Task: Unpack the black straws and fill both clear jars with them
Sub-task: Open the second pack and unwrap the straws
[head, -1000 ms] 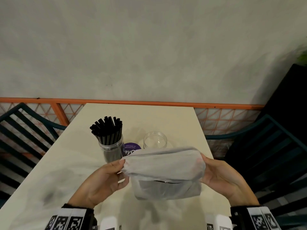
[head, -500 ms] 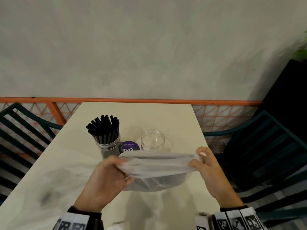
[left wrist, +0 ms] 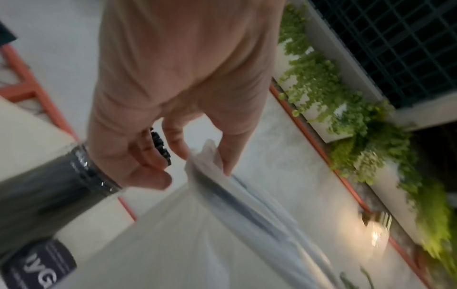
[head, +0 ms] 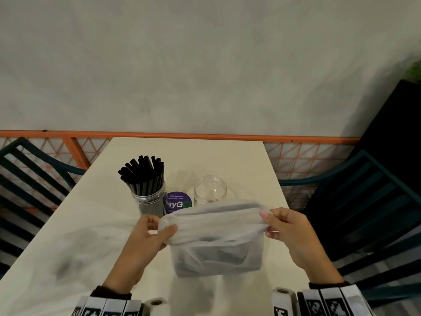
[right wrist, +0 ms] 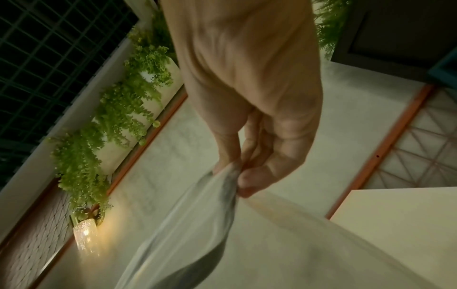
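- While the white bag (head: 216, 238) hangs above the table (head: 68, 224), the left hand (head: 145, 238) and right hand (head: 289, 233) pinch its top corners, its long edge running left to right; one jar (head: 149, 201) holds upright black straws (head: 143, 174), the other jar (head: 210, 190) stands empty.
- Left wrist: thumb and fingers (left wrist: 227, 156) grip the bag's edge.
- Right wrist: fingers (right wrist: 249, 181) pinch bunched plastic; dark contents, probably straws, blur inside.
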